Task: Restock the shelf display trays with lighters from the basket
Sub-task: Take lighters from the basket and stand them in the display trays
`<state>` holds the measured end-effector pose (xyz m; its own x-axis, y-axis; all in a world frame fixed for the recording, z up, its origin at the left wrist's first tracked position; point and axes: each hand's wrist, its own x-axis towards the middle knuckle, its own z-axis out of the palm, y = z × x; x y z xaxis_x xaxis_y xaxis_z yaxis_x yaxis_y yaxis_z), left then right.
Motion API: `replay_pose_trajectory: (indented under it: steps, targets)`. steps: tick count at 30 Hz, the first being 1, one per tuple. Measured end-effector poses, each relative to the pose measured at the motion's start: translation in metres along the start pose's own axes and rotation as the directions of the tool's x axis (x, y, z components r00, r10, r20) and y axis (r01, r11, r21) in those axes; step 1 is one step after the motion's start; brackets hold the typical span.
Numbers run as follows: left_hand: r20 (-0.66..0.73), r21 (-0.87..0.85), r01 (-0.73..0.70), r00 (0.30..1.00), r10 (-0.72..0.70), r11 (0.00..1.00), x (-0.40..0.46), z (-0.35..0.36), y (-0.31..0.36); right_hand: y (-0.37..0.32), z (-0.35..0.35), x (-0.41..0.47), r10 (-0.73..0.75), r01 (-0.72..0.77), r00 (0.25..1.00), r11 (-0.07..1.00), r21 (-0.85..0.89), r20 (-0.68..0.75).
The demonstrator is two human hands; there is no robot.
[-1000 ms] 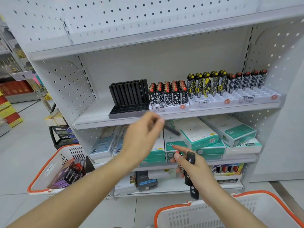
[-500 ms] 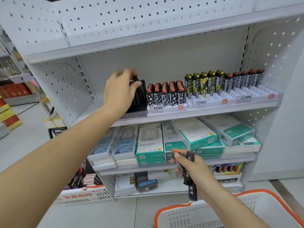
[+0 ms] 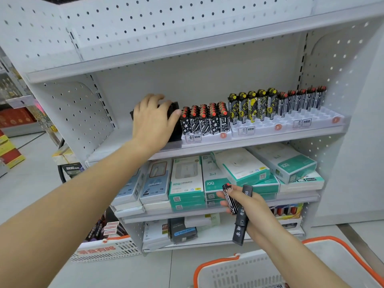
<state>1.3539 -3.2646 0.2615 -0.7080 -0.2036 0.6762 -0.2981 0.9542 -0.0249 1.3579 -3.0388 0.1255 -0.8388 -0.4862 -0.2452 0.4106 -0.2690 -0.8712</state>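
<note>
On the middle shelf stands a black slotted display tray (image 3: 176, 129). My left hand (image 3: 152, 119) lies over it, fingers curled over its top and thumb against its right side; whether a lighter is under the palm is hidden. Right of it, white display trays (image 3: 270, 128) hold rows of red-capped patterned lighters (image 3: 204, 119) and yellow-capped lighters (image 3: 252, 106). Lower down, my right hand (image 3: 256, 206) grips long black lighters (image 3: 241, 222) and a patterned red-topped lighter (image 3: 228, 197). A white basket with an orange rim (image 3: 239, 267) sits under my right arm.
Teal and white boxed chargers (image 3: 187, 183) fill the shelf below. A second orange-rimmed basket (image 3: 104, 249) with dark packs stands on the floor at the lower left. The white trays' front slots at the right (image 3: 311, 115) have no lighters. A pegboard upright (image 3: 79, 113) bounds the shelf's left side.
My left hand rose from mid-air with a black lighter to the black tray and now rests over it. My right hand stays low and has shifted only a little.
</note>
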Motion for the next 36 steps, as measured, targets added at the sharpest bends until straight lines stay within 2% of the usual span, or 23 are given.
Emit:
replay_pose_trajectory:
  steps: [2, 4, 5, 6, 8, 10, 11, 13, 14, 18, 21, 23, 26, 28, 32, 36]
  targets:
    - [-0.093, -0.188, 0.042, 0.994, -0.060, 0.981, -0.019, 0.000, 0.007, 0.000, -0.002, 0.000, 0.007, -0.007, 1.000, 0.999, 0.031, 0.003]
    - [-0.203, -0.361, -0.041, 0.979, -0.036, 0.932, -0.045, -0.004, 0.021, 0.000, -0.004, -0.001, 0.014, -0.014, 1.000, 0.999, 0.050, 0.000]
    - [-0.211, -0.410, -0.090, 0.977, 0.002, 0.907, -0.060, -0.006, 0.030, 0.000, -0.004, -0.001, 0.015, -0.015, 1.000, 0.998, 0.056, 0.004]
    - [-0.170, -0.441, -0.123, 0.984, 0.052, 0.889, -0.076, -0.007, 0.040, 0.001, -0.004, -0.001, 0.015, -0.016, 1.000, 0.998, 0.064, 0.008]
    - [0.049, -0.473, -0.099, 0.989, 0.138, 0.876, -0.107, -0.006, 0.059, 0.001, -0.002, -0.003, 0.004, -0.006, 1.000, 0.997, 0.083, 0.023]
    - [0.336, -0.507, 0.070, 0.934, 0.122, 0.859, -0.129, 0.002, 0.074, 0.000, 0.001, -0.006, -0.011, 0.006, 0.999, 0.995, 0.100, 0.050]
    - [0.448, -0.539, 0.190, 0.889, 0.089, 0.821, -0.135, 0.006, 0.080, 0.000, 0.002, -0.008, -0.015, 0.009, 0.998, 0.995, 0.100, 0.065]
    - [0.545, -0.622, 0.378, 0.838, 0.032, 0.686, -0.140, 0.010, 0.085, 0.000, 0.003, -0.011, -0.021, 0.014, 0.997, 0.996, 0.092, 0.077]
    - [0.553, -0.652, 0.419, 0.833, 0.017, 0.632, -0.139, 0.011, 0.085, -0.001, 0.003, -0.012, -0.025, 0.018, 0.997, 0.995, 0.094, 0.076]
    - [0.504, -0.757, 0.424, 0.863, 0.031, 0.497, -0.133, 0.006, 0.080, -0.006, 0.003, -0.013, -0.001, -0.008, 0.999, 0.987, 0.162, 0.053]
    - [0.451, -0.781, 0.367, 0.891, 0.050, 0.506, -0.128, 0.004, 0.079, -0.009, -0.001, -0.015, 0.061, -0.068, 0.996, 0.993, 0.102, 0.069]
    - [0.464, -0.785, 0.390, 0.885, 0.040, 0.481, -0.124, 0.005, 0.081, -0.011, -0.006, -0.016, 0.061, -0.070, 0.994, 0.992, 0.101, 0.091]
    - [0.517, -0.794, 0.473, 0.856, 0.016, 0.382, -0.117, 0.003, 0.092, -0.018, -0.016, -0.017, -0.028, 0.019, 0.996, 0.994, 0.105, 0.082]
    - [0.503, -0.805, 0.462, 0.864, 0.015, 0.371, -0.111, 0.002, 0.106, -0.024, -0.024, -0.020, -0.106, 0.101, 0.993, 0.991, 0.084, 0.054]
    - [0.381, -0.847, 0.343, 0.925, 0.013, 0.406, -0.092, -0.005, 0.139, -0.043, -0.040, -0.026, -0.185, 0.187, 0.982, 0.973, 0.134, -0.027]
    - [0.192, -0.887, 0.153, 0.980, 0.046, 0.435, -0.045, -0.019, 0.170, -0.067, -0.075, -0.026, -0.183, 0.216, 0.967, 0.957, 0.193, -0.175]
